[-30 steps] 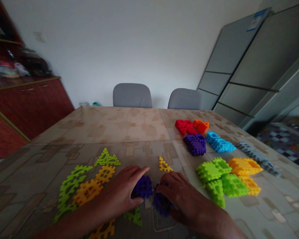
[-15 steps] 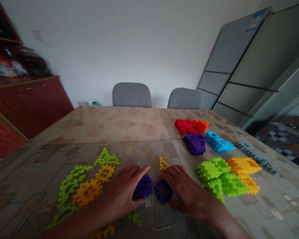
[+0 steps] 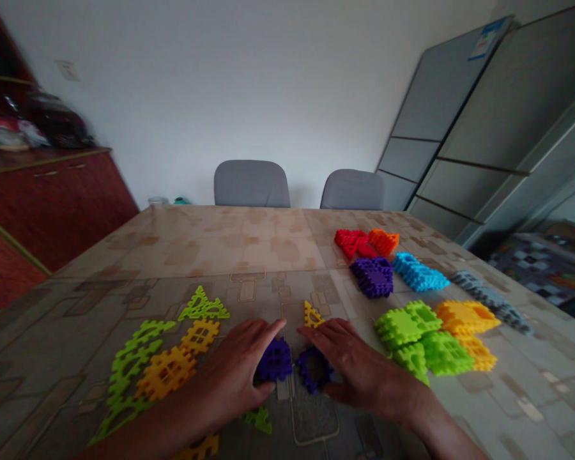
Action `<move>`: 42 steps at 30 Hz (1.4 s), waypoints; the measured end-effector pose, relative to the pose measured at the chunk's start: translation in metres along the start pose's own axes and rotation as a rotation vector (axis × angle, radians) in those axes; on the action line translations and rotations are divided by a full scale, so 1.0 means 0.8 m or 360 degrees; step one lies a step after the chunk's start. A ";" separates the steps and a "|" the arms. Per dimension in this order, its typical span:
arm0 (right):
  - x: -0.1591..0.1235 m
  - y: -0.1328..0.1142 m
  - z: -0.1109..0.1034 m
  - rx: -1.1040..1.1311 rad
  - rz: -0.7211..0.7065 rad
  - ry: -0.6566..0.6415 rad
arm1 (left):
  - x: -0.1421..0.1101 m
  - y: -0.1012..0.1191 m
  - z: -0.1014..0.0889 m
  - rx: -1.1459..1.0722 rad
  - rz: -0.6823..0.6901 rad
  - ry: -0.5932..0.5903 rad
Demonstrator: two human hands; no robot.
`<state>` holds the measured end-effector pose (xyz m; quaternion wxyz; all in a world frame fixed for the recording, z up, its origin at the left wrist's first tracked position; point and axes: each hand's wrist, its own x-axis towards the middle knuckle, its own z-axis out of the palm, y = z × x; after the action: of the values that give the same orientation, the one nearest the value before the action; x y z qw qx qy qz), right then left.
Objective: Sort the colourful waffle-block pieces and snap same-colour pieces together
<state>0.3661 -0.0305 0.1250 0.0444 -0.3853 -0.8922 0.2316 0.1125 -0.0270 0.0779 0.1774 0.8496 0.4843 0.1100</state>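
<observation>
My left hand (image 3: 244, 361) curves round the left side of a purple toothed building piece with small square openings (image 3: 275, 360). Its thumb lies at the near edge and its index finger points forward above the piece; the other fingers are hidden. Just to the right, a purple toothed ring piece (image 3: 303, 369) with a big round opening lies on the table. My right hand (image 3: 347, 358) arches over the ring's right side, fingers stretched out and thumb apart. Beyond its fingertips is a yellow triangular piece (image 3: 312, 314).
Left of my arms lie flat green pieces (image 3: 133, 363) and yellow window pieces (image 3: 170, 372). Sorted stacks stand to the right: green (image 3: 405, 326), yellow (image 3: 467, 317), purple (image 3: 372, 278), blue (image 3: 419, 273), red (image 3: 351, 241), orange (image 3: 384, 242) and grey (image 3: 491, 300). Two grey chairs (image 3: 252, 184) stand behind the table.
My right hand has moved the purple ring slightly away from me and laid it flat; its fingers have since straightened. My left hand has stayed at the other purple piece.
</observation>
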 end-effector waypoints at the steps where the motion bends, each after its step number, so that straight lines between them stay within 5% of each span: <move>1: 0.000 0.001 0.002 0.0002 -0.0017 0.0001 | 0.000 0.000 0.001 -0.0004 -0.0001 0.0000; 14: 0.005 0.005 0.014 -0.0082 0.0013 -0.0004 | 0.005 -0.008 0.009 -0.0090 -0.0094 0.0094; 22: -0.018 0.004 -0.052 -0.0082 -0.0017 0.0281 | 0.027 -0.001 -0.015 -0.0140 0.0023 0.0141; 27: -0.034 0.072 -0.119 -0.0342 0.0096 0.0523 | 0.080 0.024 -0.044 -0.0195 0.0176 0.0219; 32: -0.039 0.165 -0.167 -0.0454 0.0305 0.0496 | 0.161 0.044 -0.067 -0.0179 0.0294 0.0258; 37: -0.037 0.227 -0.189 -0.0456 0.0356 0.0475 | 0.242 0.057 -0.080 -0.0169 0.0356 0.0227; 42: -0.019 0.262 -0.191 -0.0410 0.0349 0.0386 | 0.308 0.075 -0.064 -0.0172 0.0387 0.0170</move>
<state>0.5562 0.1416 0.1682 0.0765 -0.5076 -0.8553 0.0710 0.2663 0.1672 0.1531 0.1822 0.8842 0.3799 0.2015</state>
